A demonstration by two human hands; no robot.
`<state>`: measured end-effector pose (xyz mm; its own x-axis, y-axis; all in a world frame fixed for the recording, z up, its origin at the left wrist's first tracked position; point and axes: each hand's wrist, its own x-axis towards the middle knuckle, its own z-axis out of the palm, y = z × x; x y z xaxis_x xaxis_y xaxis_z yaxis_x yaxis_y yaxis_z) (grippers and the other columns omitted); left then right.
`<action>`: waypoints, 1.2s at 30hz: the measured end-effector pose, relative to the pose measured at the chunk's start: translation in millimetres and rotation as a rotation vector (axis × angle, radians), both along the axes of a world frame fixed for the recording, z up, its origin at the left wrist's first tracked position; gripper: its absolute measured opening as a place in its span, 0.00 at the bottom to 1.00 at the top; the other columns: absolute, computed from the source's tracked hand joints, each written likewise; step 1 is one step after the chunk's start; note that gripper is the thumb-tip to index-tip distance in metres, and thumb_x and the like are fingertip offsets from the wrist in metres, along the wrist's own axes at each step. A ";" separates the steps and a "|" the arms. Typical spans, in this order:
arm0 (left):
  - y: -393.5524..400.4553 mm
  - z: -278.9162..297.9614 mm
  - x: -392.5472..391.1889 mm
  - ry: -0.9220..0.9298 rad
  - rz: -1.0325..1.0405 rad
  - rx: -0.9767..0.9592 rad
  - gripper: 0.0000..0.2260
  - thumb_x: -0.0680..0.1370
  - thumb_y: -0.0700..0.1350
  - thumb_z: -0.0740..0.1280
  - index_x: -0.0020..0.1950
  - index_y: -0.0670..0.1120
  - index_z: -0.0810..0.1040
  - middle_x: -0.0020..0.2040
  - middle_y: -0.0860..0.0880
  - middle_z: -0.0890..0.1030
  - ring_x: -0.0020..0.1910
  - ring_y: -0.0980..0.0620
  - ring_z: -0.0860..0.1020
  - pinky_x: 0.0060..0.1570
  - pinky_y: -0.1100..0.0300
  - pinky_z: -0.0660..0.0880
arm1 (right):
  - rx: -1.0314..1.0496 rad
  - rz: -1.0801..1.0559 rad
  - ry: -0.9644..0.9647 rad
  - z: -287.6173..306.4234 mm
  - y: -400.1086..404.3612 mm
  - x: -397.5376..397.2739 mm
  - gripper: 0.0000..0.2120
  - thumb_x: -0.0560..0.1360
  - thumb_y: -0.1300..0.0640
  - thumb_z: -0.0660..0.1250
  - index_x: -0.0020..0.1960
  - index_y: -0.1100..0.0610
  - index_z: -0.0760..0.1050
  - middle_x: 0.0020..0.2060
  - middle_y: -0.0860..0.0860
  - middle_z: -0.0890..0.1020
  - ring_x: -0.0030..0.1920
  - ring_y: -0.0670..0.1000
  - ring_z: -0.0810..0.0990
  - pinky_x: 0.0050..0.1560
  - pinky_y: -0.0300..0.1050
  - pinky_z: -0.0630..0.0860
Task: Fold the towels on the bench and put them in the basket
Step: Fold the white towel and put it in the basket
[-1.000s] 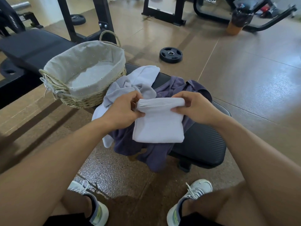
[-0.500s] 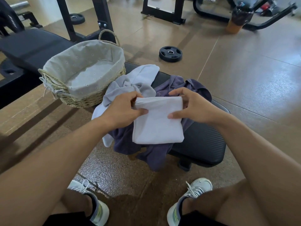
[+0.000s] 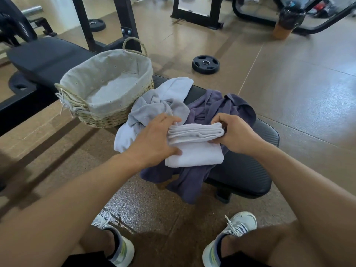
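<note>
Terrycloth towel (image 3: 194, 155), thick layered fold

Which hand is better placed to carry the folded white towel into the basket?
Left, probably. The left hand already grips the white towel on the side nearer the basket, which stands to the left; the right hand would cross over.

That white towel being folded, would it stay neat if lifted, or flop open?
The white towel is probably floppy: its folded layers curl where the left hand and right hand grip it. It looks light. Lifted by one edge it would likely unfold, so supporting it underneath seems safer.
</note>
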<state>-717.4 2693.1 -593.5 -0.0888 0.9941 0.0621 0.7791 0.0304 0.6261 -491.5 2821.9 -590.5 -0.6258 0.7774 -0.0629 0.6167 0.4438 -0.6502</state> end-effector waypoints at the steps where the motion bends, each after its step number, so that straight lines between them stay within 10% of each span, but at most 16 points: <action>1: -1.6 -1.5 2.2 0.058 -0.006 0.039 0.33 0.65 0.47 0.82 0.67 0.50 0.75 0.60 0.54 0.74 0.59 0.57 0.69 0.54 0.65 0.63 | 0.006 0.012 0.004 -0.5 -1.0 0.7 0.15 0.69 0.60 0.80 0.44 0.50 0.74 0.39 0.43 0.83 0.38 0.41 0.78 0.39 0.37 0.72; 12: -13.0 -17.0 15.4 0.283 -0.042 0.235 0.15 0.69 0.40 0.76 0.48 0.49 0.74 0.45 0.57 0.66 0.46 0.56 0.64 0.43 0.57 0.69 | 0.086 0.151 -0.156 34.0 -20.0 22.0 0.25 0.63 0.41 0.81 0.57 0.41 0.77 0.56 0.37 0.79 0.60 0.46 0.73 0.64 0.49 0.70; 20: -15.2 -16.3 13.6 0.316 -0.087 0.217 0.13 0.71 0.47 0.74 0.51 0.49 0.73 0.46 0.55 0.68 0.47 0.52 0.68 0.46 0.49 0.75 | 0.473 0.178 -0.363 22.5 -75.9 5.4 0.35 0.69 0.44 0.77 0.73 0.45 0.71 0.70 0.44 0.76 0.73 0.48 0.69 0.70 0.44 0.57; 24: -23.9 -11.5 9.0 0.303 -0.172 0.071 0.29 0.65 0.61 0.78 0.59 0.51 0.73 0.54 0.55 0.70 0.55 0.53 0.70 0.52 0.56 0.72 | 0.525 0.190 -0.476 6.1 -81.6 8.5 0.36 0.69 0.51 0.77 0.74 0.50 0.70 0.71 0.49 0.77 0.75 0.52 0.71 0.71 0.50 0.65; 36: -18.1 -4.3 -3.2 0.071 -0.145 0.155 0.17 0.76 0.42 0.72 0.65 0.47 0.80 0.56 0.53 0.79 0.51 0.54 0.78 0.52 0.63 0.72 | 0.369 0.205 -0.230 13.2 -61.6 15.4 0.36 0.76 0.45 0.71 0.80 0.43 0.60 0.74 0.43 0.71 0.74 0.45 0.60 0.71 0.33 0.46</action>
